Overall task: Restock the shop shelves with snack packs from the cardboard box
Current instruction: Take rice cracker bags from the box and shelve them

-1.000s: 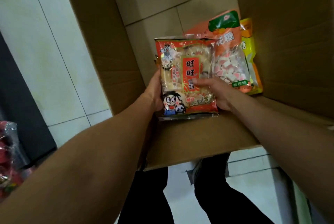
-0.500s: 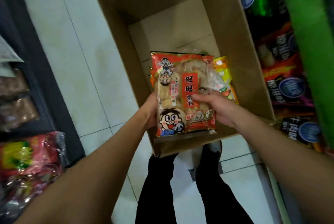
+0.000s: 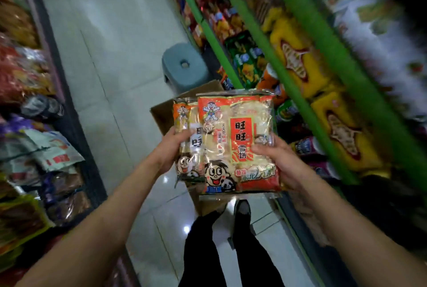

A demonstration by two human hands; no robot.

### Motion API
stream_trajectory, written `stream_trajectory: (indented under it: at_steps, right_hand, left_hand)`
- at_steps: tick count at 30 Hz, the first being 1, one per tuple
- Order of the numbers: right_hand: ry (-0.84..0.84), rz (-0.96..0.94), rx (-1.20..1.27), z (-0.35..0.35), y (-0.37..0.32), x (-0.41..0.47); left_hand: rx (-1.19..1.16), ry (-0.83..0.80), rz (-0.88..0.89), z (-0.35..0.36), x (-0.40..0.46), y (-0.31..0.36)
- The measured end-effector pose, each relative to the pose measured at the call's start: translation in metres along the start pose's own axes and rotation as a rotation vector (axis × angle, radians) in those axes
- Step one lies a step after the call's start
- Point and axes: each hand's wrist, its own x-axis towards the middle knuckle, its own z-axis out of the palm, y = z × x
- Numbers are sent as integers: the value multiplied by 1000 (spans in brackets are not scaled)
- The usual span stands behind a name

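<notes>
Snack packs point(image 3: 235, 145), two overlapping, sit at frame centre above the cardboard box point(image 3: 161, 115), the left hand point(image 3: 172, 150) and right hand point(image 3: 280, 164) each grasping an edge. Carrying step; next, finding room on the green shelves point(image 3: 272, 55) at right.

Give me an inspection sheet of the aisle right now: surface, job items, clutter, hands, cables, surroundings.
Surface: pale tiled floor, glossy with light reflections.
Job's things: two red rice cracker packs, overlapping and held above the open cardboard box; box contents hidden behind the packs.
Clutter: grey plastic stool just beyond the box.
Hands: left hand has a grip on the packs' left edge; right hand has a grip on the right edge, thumb over the front.
Cables: nothing seen.
Surroundings: green-edged shelves of snacks on the right, blurred; dark shelving with bagged goods on the left.
</notes>
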Motion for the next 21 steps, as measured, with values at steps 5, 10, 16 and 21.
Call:
stream_trajectory:
  at_steps: [5,10,16,21]
  right_hand:
    - [135,-126,130,6,-36,-92]
    - [204,-239,208,16,-53,-180]
    - [253,-318,191,8,-54,-270]
    - [374,-466,182,-11,-27,-350]
  left_hand:
    - [-12,-111,157,57,-92,58]
    - [41,-281,203,97,-169,87]
    - [151,-418,227,141,-227,100]
    - [196,-524,319,197,-284,81]
